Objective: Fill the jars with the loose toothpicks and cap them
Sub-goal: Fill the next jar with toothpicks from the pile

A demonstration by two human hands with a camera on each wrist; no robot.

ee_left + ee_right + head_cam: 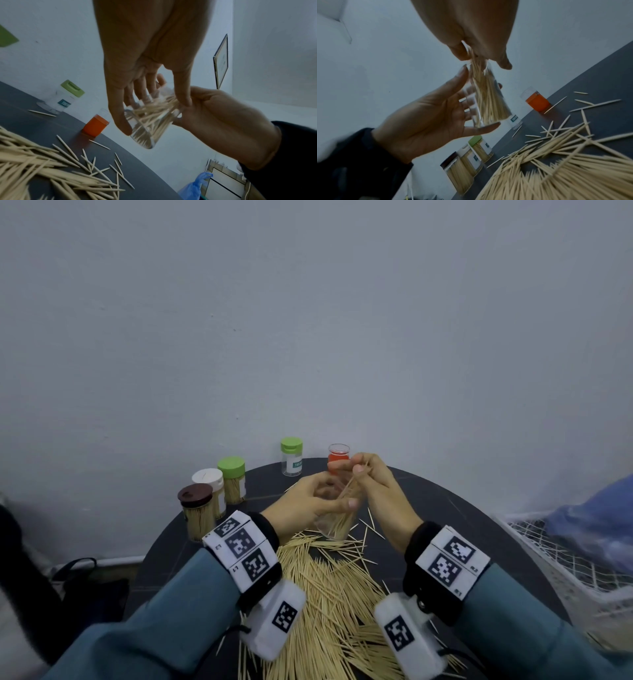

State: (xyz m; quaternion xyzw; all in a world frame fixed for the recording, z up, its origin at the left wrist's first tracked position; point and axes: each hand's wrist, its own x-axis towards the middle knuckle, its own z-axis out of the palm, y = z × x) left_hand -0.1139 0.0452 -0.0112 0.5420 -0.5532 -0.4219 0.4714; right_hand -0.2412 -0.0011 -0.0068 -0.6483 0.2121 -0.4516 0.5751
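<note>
A clear jar (337,520), partly filled with toothpicks, is held tilted above the dark round table (428,491) by the left hand (308,501), whose thumb and fingers are curled around its wall. A bundle of toothpicks (476,63) is pinched by the right hand (373,484) at the jar's mouth. Three capped, filled jars (212,501) are grouped at the table's left edge. A green-capped jar (292,457) seems empty, and a clear jar over an orange cap (338,460) stands behind the hands. Loose toothpicks (329,594) are heaped beneath the wrists.
</note>
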